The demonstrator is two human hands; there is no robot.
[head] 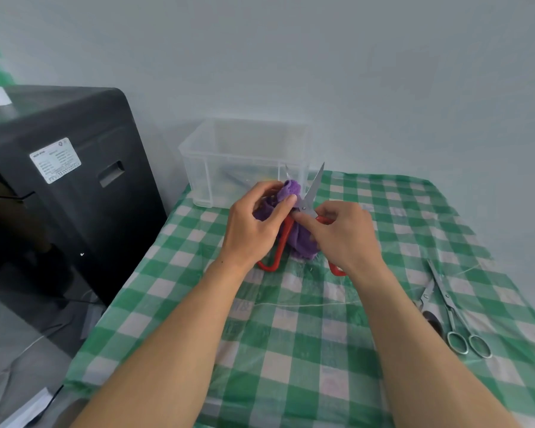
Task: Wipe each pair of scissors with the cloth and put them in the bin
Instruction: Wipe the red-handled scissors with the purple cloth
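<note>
My left hand [255, 222] grips a purple cloth [291, 193] wrapped round one blade of the red-handled scissors [311, 196]. The scissors are spread apart, blades pointing up and away. My right hand [342, 233] holds them by a red handle near the pivot. The other red handle loop [274, 259] hangs down by the table. The clear plastic bin [244, 159] stands just behind my hands at the table's far left corner; some scissors show dimly through its wall.
On the green checked tablecloth [291, 335], at the right, lie silver all-metal scissors [457, 316] and a smaller black-handled pair [428, 307] beside them. A black machine [59, 180] stands left of the table. A pale wall is behind.
</note>
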